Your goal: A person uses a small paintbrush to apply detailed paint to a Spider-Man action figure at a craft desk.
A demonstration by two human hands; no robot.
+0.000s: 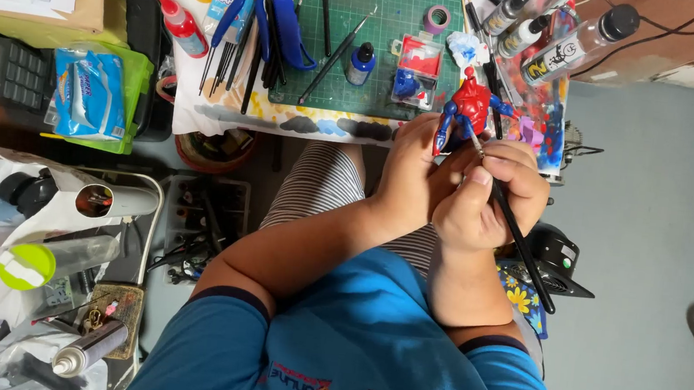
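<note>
Cluttered and paint-stained, the tabletop (202, 113) runs along the upper part of the head view, with grey floor below and to the right of it. Off its left edge lie a blue-and-white packet of wipes (89, 94) on a green pad and, lower down, several spray cans (91, 347) among plastic bags. On the tabletop's left part stands a red squeeze bottle (181, 25); next to it a row of brushes and blue-handled pliers (261, 26) lies across the left edge of a green cutting mat (381, 12). On the mat sit a small blue-capped bottle (361, 62) and an open red-and-blue paint tray (417, 70), with a roll of purple tape (438, 17) near the mat's far right corner.

At the tabletop's near edge the left hand (409, 171) is closed around the lower part of a red and blue figure (470, 105), holding it upright. Touching it, the right hand (491, 196) pinches a thin black paintbrush (521, 241), its tip at the figure and its handle slanting down to the right. Tall paint bottles (578, 43) lie at the far right corner.
</note>
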